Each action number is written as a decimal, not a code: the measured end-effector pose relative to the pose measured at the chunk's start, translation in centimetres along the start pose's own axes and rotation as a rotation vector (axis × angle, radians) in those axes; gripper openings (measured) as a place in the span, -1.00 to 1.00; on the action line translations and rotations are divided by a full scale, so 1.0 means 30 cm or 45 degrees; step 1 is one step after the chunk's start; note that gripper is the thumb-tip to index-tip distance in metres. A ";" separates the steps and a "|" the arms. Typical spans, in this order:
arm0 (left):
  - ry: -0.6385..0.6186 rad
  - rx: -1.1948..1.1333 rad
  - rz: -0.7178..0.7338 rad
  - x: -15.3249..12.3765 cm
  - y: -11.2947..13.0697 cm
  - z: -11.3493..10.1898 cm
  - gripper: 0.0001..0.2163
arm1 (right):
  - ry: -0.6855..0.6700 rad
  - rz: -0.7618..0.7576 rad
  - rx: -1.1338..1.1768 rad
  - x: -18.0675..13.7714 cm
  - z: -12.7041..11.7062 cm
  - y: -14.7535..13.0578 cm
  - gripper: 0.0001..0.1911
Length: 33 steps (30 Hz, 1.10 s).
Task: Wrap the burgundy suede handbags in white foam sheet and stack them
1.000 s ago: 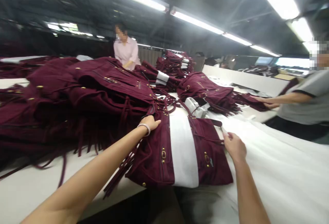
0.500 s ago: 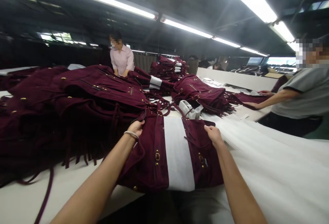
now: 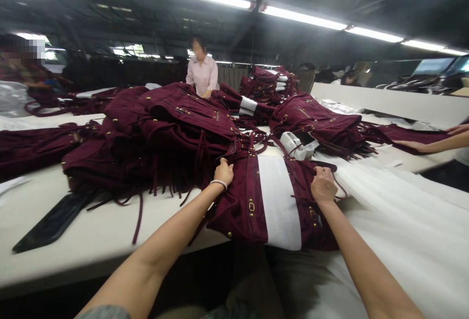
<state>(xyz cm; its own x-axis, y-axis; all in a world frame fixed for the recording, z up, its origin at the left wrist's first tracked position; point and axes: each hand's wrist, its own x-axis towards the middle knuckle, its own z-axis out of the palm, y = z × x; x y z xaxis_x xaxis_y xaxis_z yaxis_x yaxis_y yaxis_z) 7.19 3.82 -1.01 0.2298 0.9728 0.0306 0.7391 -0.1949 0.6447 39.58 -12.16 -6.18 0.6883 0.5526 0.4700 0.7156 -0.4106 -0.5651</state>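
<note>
A maroon fabric bag with brass buckles and studs lies in front of me at the table's near edge. Around its middle runs a wide white paper band. My left hand, with a light bracelet at the wrist, is closed on the bag's upper left side. At the upper right, my right hand has its fingers curled over the bag's edge. Thin maroon straps stretch away behind the bag. Touching its left side is a large pile of similar maroon bags.
White sheeting covers the table on the right. A black flat strip lies at left. Another bag pile stands beyond. A person in a pink shirt works across the table; a co-worker's hands press maroon fabric at right.
My view has swung left, so more of the left table shows. Both hands stay on the banded bag; my right fingers now curl further over its edge.
</note>
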 end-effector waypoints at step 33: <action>0.247 -0.591 -0.332 -0.496 -0.224 0.034 -0.75 | -0.234 -0.247 -0.246 -0.012 0.065 0.099 -0.37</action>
<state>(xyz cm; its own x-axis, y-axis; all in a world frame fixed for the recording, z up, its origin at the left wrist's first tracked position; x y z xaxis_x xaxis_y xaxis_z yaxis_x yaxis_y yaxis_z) -0.55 -9.46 -6.58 -0.0757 0.9951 -0.0630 0.3897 0.0877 0.9167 41.22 -12.16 -9.36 0.5163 0.7486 0.4160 0.8528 -0.4049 -0.3298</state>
